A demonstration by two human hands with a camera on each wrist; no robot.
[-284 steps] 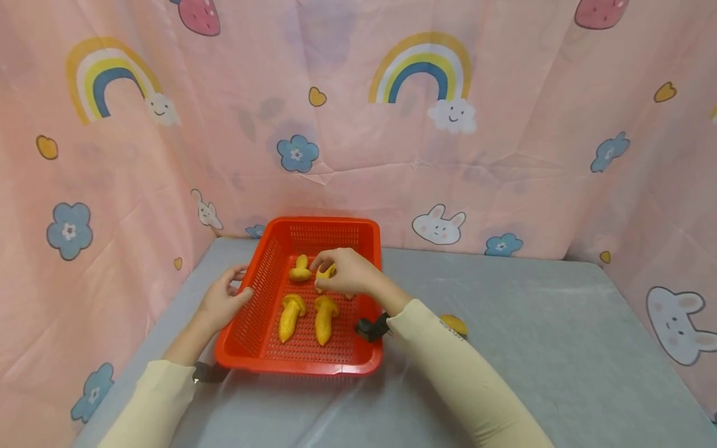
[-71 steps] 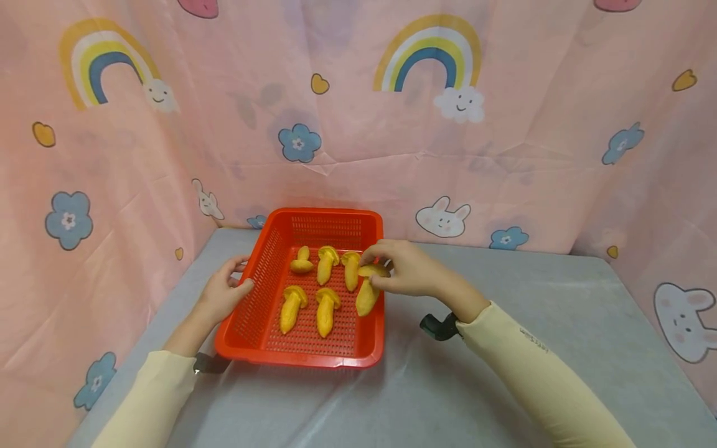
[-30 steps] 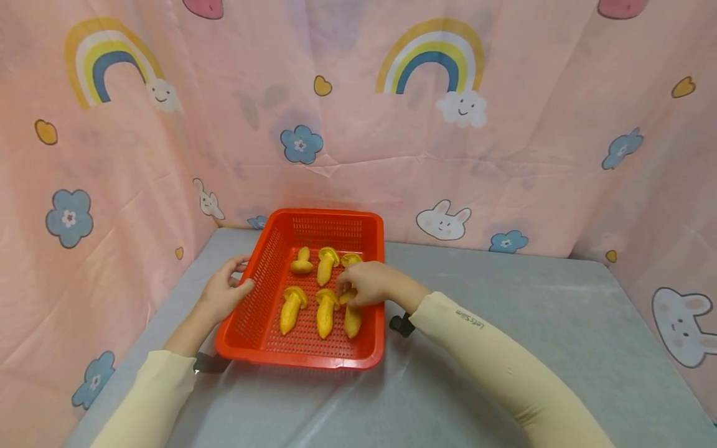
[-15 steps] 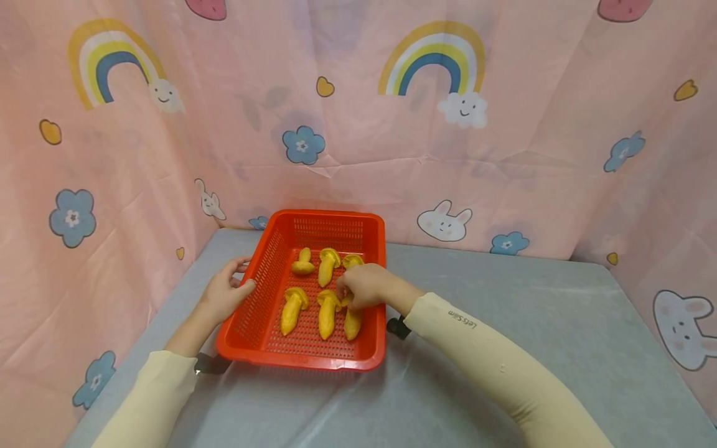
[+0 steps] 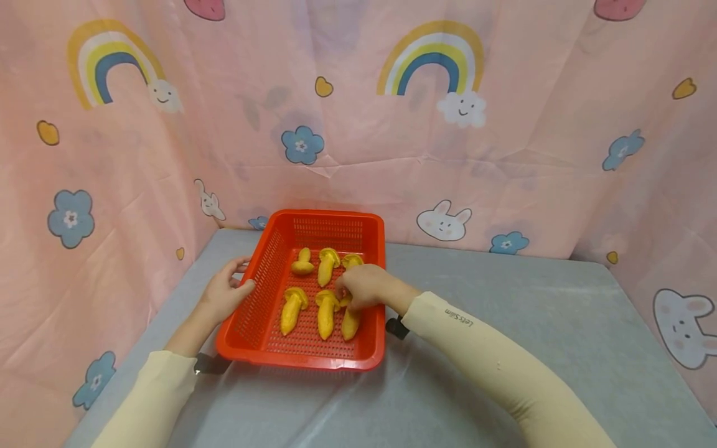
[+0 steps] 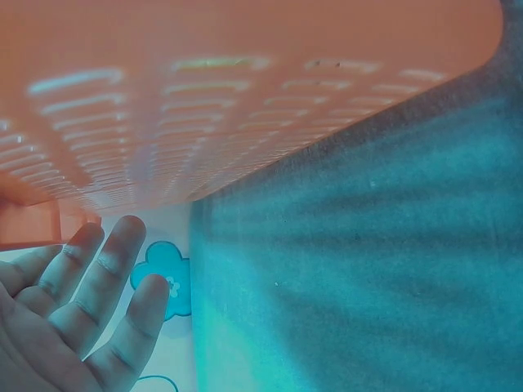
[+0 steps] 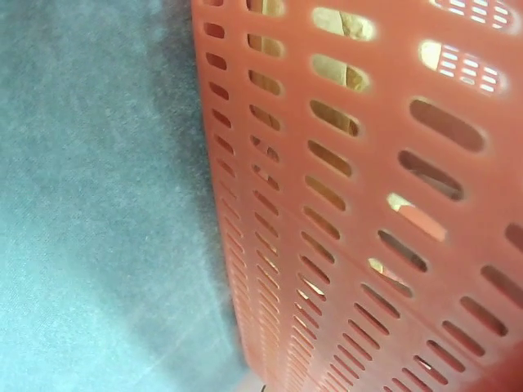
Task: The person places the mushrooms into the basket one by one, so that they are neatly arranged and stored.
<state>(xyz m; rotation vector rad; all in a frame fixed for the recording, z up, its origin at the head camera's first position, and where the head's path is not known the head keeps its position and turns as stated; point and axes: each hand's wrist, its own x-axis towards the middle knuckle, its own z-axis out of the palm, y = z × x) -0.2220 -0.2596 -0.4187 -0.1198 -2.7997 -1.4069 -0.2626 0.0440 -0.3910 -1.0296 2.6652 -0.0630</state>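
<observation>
In the head view several yellow mushrooms [image 5: 292, 311] lie in two rows in a red slotted basket [image 5: 302, 361]. My right hand [image 5: 366, 285] reaches over the right rim and pinches the cap end of the front-right mushroom [image 5: 351, 323]. The hand partly covers the mushroom [image 5: 351, 259] behind it. My left hand [image 5: 224, 298] rests against the basket's left side, thumb at the rim. Its fingers [image 6: 106, 269] look extended and loosely spread by the outer wall in the left wrist view. The right wrist view shows only the basket's outer wall [image 7: 368, 245]; the hand is hidden.
The basket stands on a grey table [image 5: 504, 311], near its left back part. A pink printed curtain [image 5: 358, 168] hangs behind and at both sides. A black wrist-camera mount [image 5: 398, 328] sits beside the basket's right wall.
The right hand has carried a mushroom from the right rim down into the front row. Earlier it handled a back-row mushroom while a yellow item lay on the table. The left hand stays.
</observation>
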